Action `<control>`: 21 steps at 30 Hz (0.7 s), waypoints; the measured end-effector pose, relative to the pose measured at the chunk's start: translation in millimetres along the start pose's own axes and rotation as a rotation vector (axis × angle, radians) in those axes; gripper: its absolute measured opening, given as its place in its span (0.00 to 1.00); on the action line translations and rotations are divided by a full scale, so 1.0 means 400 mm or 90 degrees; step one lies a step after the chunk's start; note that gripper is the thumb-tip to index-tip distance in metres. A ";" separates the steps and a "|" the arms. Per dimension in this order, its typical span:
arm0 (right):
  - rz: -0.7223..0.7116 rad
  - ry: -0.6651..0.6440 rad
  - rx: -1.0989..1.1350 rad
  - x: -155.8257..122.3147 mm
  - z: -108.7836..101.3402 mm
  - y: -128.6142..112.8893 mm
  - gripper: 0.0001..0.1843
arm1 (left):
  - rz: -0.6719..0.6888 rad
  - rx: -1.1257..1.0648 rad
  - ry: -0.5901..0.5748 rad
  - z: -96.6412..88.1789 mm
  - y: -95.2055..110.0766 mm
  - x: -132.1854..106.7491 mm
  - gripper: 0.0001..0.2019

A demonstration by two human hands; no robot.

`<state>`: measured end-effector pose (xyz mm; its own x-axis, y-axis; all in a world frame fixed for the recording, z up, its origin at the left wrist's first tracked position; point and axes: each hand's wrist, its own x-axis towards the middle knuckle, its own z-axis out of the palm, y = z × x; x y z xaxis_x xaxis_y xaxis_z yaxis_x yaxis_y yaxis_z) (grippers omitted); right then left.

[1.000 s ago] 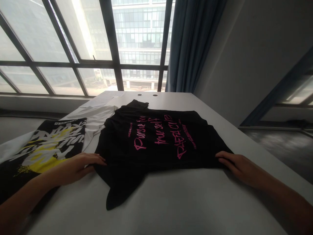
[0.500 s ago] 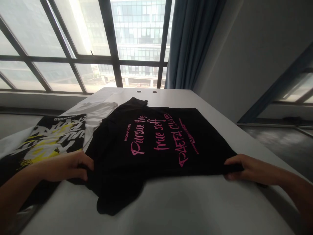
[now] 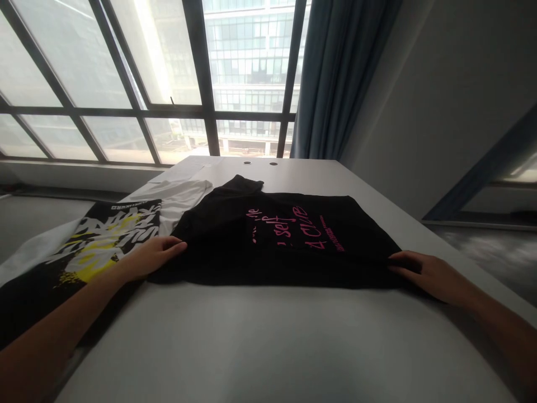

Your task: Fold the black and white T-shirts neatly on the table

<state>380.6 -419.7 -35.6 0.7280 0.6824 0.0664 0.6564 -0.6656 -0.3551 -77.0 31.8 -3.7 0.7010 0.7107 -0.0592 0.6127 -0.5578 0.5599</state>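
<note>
A black T-shirt [image 3: 289, 246] with pink lettering lies on the white table [image 3: 268, 341]. Its near part is folded back over itself, so only the far ends of the pink words show. My left hand [image 3: 153, 257] rests at the shirt's left edge, fingers stretched out flat and pointing right onto the fabric. My right hand [image 3: 428, 274] is at the shirt's right corner, with thumb and fingers closed on the cloth.
A black shirt with a yellow and white print [image 3: 84, 252] lies at the left, under my left forearm. A white garment [image 3: 180, 196] lies behind it. Large windows [image 3: 146, 78] and a blue curtain [image 3: 335, 78] stand beyond the table's far end. A grey wall runs along the right.
Both hands lifted the shirt's near hem and carried it away from me, folding the near part over the lettering. The hanging sleeve at the front is now tucked in.
</note>
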 end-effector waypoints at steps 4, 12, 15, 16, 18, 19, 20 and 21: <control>-0.003 -0.036 0.063 -0.029 -0.020 0.031 0.31 | -0.009 -0.030 -0.035 -0.007 -0.009 -0.016 0.34; 0.011 -0.004 0.030 -0.019 -0.014 0.060 0.24 | -0.053 0.135 0.047 0.016 -0.051 0.024 0.25; 0.082 0.123 0.004 -0.003 -0.008 0.043 0.24 | -0.023 0.232 0.082 0.029 -0.067 0.035 0.21; 0.116 0.156 0.002 -0.001 -0.008 0.037 0.25 | -0.017 0.241 0.086 0.031 -0.071 0.035 0.22; 0.160 0.172 0.024 -0.001 -0.011 0.030 0.29 | -0.011 0.237 0.075 0.031 -0.073 0.032 0.23; 0.154 0.152 0.045 -0.003 -0.012 0.031 0.31 | -0.011 0.231 0.065 0.030 -0.072 0.029 0.24; 0.133 0.128 0.058 -0.008 -0.015 0.035 0.33 | -0.013 0.223 0.055 0.028 -0.069 0.025 0.25; 0.103 0.107 0.061 -0.012 -0.017 0.040 0.34 | -0.015 0.217 0.049 0.026 -0.065 0.021 0.25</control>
<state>388.8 -435.7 -35.1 0.8497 0.5043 0.1536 0.5132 -0.7244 -0.4604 -83.3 47.6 -27.2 0.6634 0.7483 0.0016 0.7242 -0.6426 0.2501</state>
